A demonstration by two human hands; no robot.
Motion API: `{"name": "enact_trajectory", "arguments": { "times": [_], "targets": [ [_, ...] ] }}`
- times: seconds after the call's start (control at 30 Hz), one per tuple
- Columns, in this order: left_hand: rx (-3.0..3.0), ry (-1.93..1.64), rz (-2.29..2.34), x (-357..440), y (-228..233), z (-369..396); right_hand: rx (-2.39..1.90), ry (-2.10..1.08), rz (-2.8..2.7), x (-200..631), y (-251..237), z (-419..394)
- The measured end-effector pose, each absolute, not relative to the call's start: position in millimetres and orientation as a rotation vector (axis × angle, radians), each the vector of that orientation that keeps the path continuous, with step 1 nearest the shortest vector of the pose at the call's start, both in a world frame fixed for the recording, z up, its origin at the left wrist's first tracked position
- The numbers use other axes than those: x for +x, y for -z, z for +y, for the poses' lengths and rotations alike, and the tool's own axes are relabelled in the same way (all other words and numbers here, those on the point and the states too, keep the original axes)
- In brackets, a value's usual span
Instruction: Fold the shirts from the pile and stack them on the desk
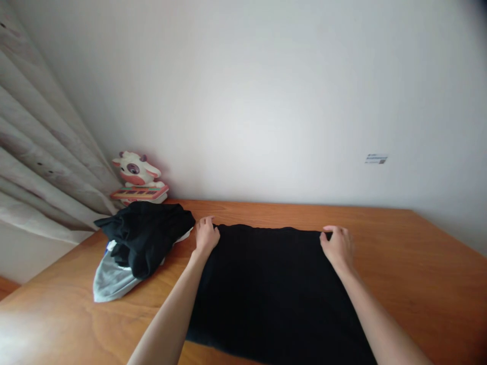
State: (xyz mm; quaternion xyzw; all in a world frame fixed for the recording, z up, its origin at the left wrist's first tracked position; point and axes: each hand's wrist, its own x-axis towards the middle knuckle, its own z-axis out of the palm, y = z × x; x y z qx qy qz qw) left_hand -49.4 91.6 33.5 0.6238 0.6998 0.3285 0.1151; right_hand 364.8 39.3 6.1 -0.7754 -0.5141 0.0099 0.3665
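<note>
Cloth: flat black fabric garment spread mid-table on the orange wooden table.
Left hand: pinching its far left corner.
Right hand: pinching its far right corner.
Left side: crumpled black and grey clothes pile just beside.
Right side: bare tabletop.

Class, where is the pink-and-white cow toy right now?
The pink-and-white cow toy sits far left on the wooden table, against the white wall, behind the crumpled black clothes.
</note>
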Motion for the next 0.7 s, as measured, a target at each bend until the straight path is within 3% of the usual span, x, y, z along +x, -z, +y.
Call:
{"name": "enact_trajectory", "arguments": {
  "times": [0.2,0.3,0.47,0.7],
  "targets": [
    [2.311,-0.732,1.827,63,-8,51,-1.755,-0.045,-1.799,231,4,23],
    [2.452,-0.617,1.754,83,7,38,-1.844,-0.02,-1.932,200,17,13],
    [2.615,-0.508,1.599,49,10,39,-1.879,-0.137,-2.157,228,13,12],
    [2.405,-0.389,1.971,-48,13,52,-1.917,-0.139,-2.143,318,17,7]
  ]
}}
